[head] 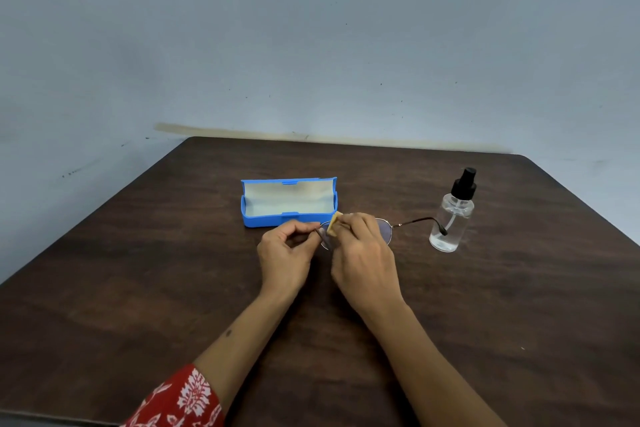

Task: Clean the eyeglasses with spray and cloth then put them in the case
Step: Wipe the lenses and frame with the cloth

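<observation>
- The eyeglasses (382, 230) are held just above the table (138, 288), near its middle, just in front of the open blue case (289, 203).
- The frame's left end is pinched between the curled fingers of the left hand (287, 255).
- A small yellowish cloth (334, 224) is pinched against the left lens by the right hand (363, 253).
- The thin metal frame is judged light, easily bent and fragile; the lenses are probably slippery once sprayed, so the rim or hinge is the better hold, not the glass.
- One temple arm is stretched right, its tip seen against the clear spray bottle (452, 218); contact cannot be told.
- The bottle, standing upright at the right, could be tipped by that arm.
- The case, lid raised, lies just beyond the hands, its opening unobstructed.
</observation>
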A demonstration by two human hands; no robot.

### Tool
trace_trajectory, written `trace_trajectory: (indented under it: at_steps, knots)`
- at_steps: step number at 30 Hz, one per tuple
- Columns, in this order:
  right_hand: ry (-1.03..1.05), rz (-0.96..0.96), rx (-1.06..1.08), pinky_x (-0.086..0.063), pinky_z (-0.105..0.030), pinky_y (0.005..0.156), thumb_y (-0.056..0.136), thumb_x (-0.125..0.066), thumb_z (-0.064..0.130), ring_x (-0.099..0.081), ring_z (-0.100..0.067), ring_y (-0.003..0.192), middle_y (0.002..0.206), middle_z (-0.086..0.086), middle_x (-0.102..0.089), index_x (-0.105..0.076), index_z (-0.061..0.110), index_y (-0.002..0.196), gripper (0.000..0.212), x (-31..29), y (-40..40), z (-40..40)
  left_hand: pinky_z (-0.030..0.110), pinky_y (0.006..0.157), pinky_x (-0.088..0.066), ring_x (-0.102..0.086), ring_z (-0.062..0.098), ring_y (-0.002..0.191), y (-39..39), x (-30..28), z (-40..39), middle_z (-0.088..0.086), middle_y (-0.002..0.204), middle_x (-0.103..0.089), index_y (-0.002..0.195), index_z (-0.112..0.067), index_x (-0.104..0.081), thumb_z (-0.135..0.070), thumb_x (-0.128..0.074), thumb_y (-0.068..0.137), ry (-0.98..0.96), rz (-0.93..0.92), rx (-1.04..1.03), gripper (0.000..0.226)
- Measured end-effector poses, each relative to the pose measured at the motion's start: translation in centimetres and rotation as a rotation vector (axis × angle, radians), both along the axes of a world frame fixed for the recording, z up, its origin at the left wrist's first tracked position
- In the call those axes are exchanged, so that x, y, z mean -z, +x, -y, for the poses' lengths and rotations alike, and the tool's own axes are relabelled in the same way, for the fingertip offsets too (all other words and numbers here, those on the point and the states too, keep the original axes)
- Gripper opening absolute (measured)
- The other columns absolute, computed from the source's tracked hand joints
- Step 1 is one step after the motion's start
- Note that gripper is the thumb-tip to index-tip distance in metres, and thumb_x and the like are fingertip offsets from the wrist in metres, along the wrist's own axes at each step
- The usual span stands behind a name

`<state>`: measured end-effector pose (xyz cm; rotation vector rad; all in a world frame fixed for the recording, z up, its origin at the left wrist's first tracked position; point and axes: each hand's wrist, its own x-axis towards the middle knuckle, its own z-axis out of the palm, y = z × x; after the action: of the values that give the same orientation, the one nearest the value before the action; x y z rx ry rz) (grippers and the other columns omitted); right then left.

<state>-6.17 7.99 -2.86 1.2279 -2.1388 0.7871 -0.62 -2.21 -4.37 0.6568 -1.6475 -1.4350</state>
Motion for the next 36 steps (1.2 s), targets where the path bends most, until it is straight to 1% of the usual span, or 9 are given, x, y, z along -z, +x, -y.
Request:
trace_trajectory:
  at_steps: [6, 11, 15, 19, 23, 26, 29, 33, 36]
  knots:
    - [0.029, 0.02, -0.053, -0.054, -0.026, 0.057, 0.06, -0.074, -0.005, -0.064, -0.025, 0.078, 0.076, -0.007, -0.068, -0.07, 0.002, 0.071, 0.014, 0.07, 0.11, -0.02, 0.018, 0.071, -0.055, -0.069, 0.002, 0.074, 0.02, -0.03, 0.02, -0.009, 0.075, -0.073, 0.073, -0.021, -0.072, -0.003, -0.076, 0.073, -0.009, 0.014, 0.001, 0.019]
    - [0.05, 0.008, -0.01, -0.057, -0.027, 0.064, 0.057, -0.082, -0.005, -0.067, -0.025, 0.089, 0.087, -0.009, -0.071, -0.073, -0.001, 0.083, 0.028, 0.0, -0.1, -0.03, 0.017, 0.069, -0.055, -0.069, 0.003, 0.072, 0.04, -0.09, -0.06, -0.009, 0.072, -0.073, 0.07, -0.019, -0.072, -0.004, -0.077, 0.073, 0.013, 0.002, 0.006, 0.016]
    - [0.043, -0.006, -0.101, -0.053, -0.025, 0.061, 0.059, -0.073, -0.005, -0.064, -0.023, 0.08, 0.078, -0.005, -0.069, -0.071, 0.004, 0.075, 0.018, 0.13, 0.14, -0.11, 0.02, 0.072, -0.056, -0.07, 0.004, 0.075, 0.15, -0.1, -0.02, -0.007, 0.075, -0.074, 0.074, -0.021, -0.073, -0.004, -0.076, 0.074, 0.011, 0.02, -0.003, 0.017]
    - [0.042, 0.001, -0.083, -0.052, -0.026, 0.059, 0.06, -0.073, -0.003, -0.063, -0.022, 0.075, 0.073, -0.004, -0.068, -0.07, 0.005, 0.069, 0.012, 0.02, 0.27, -0.13, 0.021, 0.073, -0.056, -0.07, 0.003, 0.074, 0.11, -0.16, -0.08, -0.007, 0.075, -0.074, 0.073, -0.022, -0.072, -0.003, -0.076, 0.073, 0.017, 0.025, -0.005, 0.019]
    - [0.034, 0.001, -0.021, -0.057, -0.029, 0.061, 0.063, -0.078, -0.004, -0.066, -0.027, 0.086, 0.085, -0.011, -0.07, -0.072, -0.002, 0.082, 0.02, -0.07, 0.05, -0.1, 0.021, 0.072, -0.055, -0.07, 0.005, 0.073, 0.11, -0.18, -0.19, -0.005, 0.075, -0.074, 0.073, -0.016, -0.073, -0.003, -0.076, 0.073, 0.011, 0.019, 0.009, 0.014]
    - [0.045, 0.03, -0.049, -0.057, -0.03, 0.057, 0.062, -0.074, -0.007, -0.066, -0.027, 0.089, 0.088, -0.01, -0.07, -0.072, -0.002, 0.087, 0.025, 0.03, 0.13, -0.14, 0.025, 0.074, -0.056, -0.07, 0.006, 0.074, 0.07, -0.15, -0.15, -0.005, 0.076, -0.074, 0.069, -0.018, -0.072, -0.002, -0.075, 0.073, 0.019, 0.029, 0.0, 0.017]
    - [0.078, 0.055, -0.093, -0.055, -0.03, 0.054, 0.06, -0.068, -0.009, -0.064, -0.028, 0.085, 0.083, -0.008, -0.069, -0.071, 0.0, 0.082, 0.024, 0.1, 0.39, -0.14, 0.029, 0.074, -0.057, -0.071, 0.009, 0.074, 0.06, -0.1, -0.07, -0.003, 0.076, -0.074, 0.068, -0.018, -0.071, -0.002, -0.075, 0.073, 0.041, 0.032, -0.015, 0.017]
    - [0.071, 0.07, -0.111, -0.045, -0.023, 0.05, 0.056, -0.069, -0.004, -0.061, -0.025, 0.076, 0.072, -0.005, -0.065, -0.065, 0.005, 0.069, 0.016, 0.1, 0.55, -0.34, 0.03, 0.073, -0.056, -0.069, 0.009, 0.069, 0.07, -0.06, 0.0, 0.001, 0.074, -0.073, 0.07, -0.012, -0.072, -0.002, -0.075, 0.073, 0.056, 0.035, -0.042, 0.011]
    - [0.078, 0.089, -0.106, -0.041, -0.021, 0.047, 0.052, -0.071, -0.002, -0.06, -0.025, 0.071, 0.066, -0.004, -0.062, -0.062, 0.007, 0.062, 0.016, 0.14, 0.5, -0.5, 0.034, 0.075, -0.058, -0.07, 0.014, 0.071, 0.13, -0.08, -0.01, 0.002, 0.075, -0.074, 0.072, -0.012, -0.073, -0.002, -0.074, 0.074, 0.076, 0.042, -0.055, 0.011]
